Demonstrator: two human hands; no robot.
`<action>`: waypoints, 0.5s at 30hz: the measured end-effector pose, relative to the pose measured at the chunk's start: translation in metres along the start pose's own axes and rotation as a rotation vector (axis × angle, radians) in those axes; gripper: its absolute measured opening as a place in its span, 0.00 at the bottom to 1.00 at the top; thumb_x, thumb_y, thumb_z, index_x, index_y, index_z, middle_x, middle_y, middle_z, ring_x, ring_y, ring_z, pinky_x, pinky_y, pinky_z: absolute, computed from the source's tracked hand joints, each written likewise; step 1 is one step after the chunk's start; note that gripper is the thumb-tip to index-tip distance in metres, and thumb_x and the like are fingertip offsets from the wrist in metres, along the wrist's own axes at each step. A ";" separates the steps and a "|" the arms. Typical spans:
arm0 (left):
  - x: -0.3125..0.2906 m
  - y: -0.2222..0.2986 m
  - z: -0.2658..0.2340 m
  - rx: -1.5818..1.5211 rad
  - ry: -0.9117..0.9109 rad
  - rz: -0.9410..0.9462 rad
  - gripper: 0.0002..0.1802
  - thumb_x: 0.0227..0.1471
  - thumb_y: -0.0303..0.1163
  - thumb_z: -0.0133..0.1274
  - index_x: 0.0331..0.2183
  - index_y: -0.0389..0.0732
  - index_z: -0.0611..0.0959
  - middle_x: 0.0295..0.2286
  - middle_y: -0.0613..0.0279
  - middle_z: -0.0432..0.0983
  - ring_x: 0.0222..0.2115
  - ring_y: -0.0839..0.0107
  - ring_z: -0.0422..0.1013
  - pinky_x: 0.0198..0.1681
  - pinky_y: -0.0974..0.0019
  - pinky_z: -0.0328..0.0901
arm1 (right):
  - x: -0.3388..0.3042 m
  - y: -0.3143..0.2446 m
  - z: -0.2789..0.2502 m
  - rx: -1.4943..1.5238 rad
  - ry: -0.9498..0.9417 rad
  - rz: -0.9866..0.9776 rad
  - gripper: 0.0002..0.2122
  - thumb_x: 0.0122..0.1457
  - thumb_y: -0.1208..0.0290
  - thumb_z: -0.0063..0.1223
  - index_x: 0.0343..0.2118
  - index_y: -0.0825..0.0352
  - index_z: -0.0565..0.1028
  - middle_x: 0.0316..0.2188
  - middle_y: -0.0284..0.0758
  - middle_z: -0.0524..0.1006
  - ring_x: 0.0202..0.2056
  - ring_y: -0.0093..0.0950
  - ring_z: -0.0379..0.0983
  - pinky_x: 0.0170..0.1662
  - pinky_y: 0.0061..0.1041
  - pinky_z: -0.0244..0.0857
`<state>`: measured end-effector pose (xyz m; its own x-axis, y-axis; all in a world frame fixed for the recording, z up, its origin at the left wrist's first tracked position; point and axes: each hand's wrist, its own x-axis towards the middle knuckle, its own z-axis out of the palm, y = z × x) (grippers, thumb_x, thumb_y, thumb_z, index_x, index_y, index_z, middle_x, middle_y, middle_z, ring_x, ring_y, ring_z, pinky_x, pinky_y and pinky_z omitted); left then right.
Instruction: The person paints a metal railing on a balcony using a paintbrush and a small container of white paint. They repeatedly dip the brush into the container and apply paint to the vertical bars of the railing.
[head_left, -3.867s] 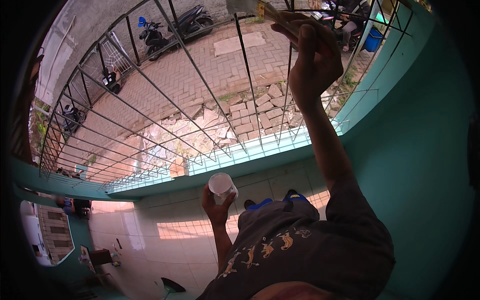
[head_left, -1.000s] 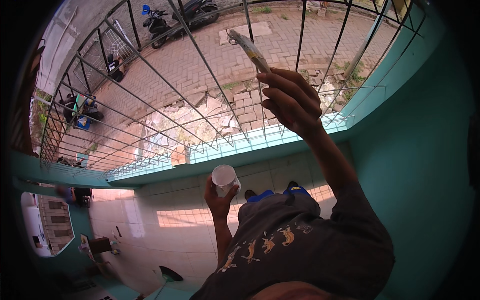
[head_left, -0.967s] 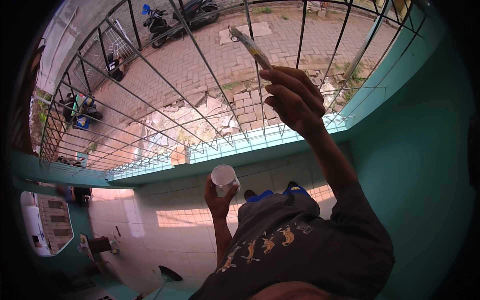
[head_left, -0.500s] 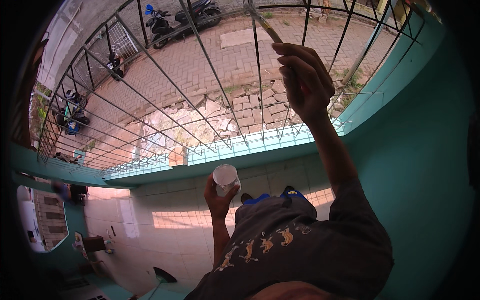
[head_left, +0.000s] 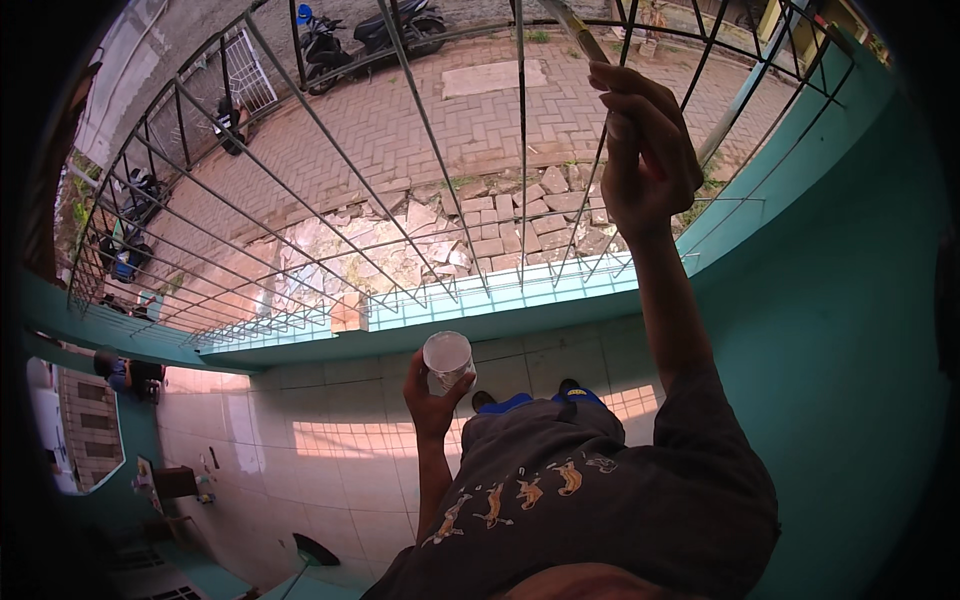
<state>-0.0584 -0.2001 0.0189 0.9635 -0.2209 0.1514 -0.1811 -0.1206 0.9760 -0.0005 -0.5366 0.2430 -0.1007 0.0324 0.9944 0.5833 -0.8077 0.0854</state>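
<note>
In my raised right hand point(head_left: 652, 155) is a slim paintbrush point(head_left: 587, 42), pinched between thumb and fingers. Its far end reaches up and to the left, near the upper bars of a dark metal grille point(head_left: 522, 120). Whether the bristles touch a bar I cannot tell, as the tip runs to the top edge of the picture. Lower down, in front of my body, my left hand point(head_left: 432, 408) is wrapped round a whitish plastic cup point(head_left: 448, 352), held upright with its mouth facing up. The inside of the cup looks pale.
A turquoise ledge point(head_left: 480, 300) runs under the grille, with a brick piece point(head_left: 349, 312) on it. Turquoise wall point(head_left: 820, 330) curves along my right. Beyond the bars are broken pavers and a parked motorbike point(head_left: 370, 40). A broom point(head_left: 315, 550) and a person point(head_left: 130, 375) are at left.
My right hand has shifted right and slightly up with the paintbrush. The cup stays in my left hand, almost in the same place. The view has turned slightly.
</note>
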 end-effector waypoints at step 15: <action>-0.002 -0.006 -0.006 0.005 0.025 -0.019 0.38 0.36 0.32 0.74 0.50 0.38 0.75 0.43 0.58 0.76 0.47 0.65 0.72 0.52 0.59 0.65 | -0.035 -0.013 -0.005 0.136 0.050 0.237 0.09 0.55 0.81 0.59 0.39 0.72 0.74 0.40 0.44 0.80 0.40 0.37 0.79 0.38 0.28 0.76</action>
<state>-0.0582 -0.1928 0.0133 0.9713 -0.1944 0.1370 -0.1638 -0.1295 0.9780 -0.0090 -0.5305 0.2070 0.0136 -0.1796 0.9836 0.6981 -0.7026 -0.1380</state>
